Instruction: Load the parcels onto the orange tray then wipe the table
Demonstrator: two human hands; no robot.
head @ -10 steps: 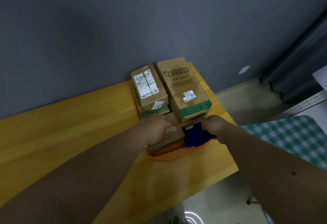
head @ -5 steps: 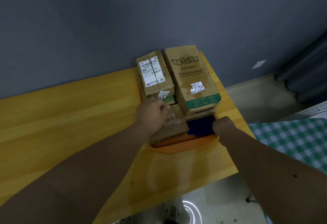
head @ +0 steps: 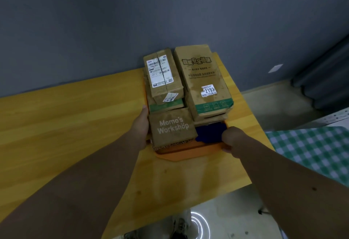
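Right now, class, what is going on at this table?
A person has both hands at an orange tray stacked with cardboard parcels. The left hand is at the tray's left side beside the Momo's Workshop box; the right hand grips its near right corner by a blue cloth. The table looks unwiped.

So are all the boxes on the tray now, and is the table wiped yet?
The loading looks done: the Momo's Workshop box and the taller parcels sit on the orange tray. In hand: the left hand and right hand are at the tray's sides. Left: wiping the wooden table; the blue cloth lies on the tray.
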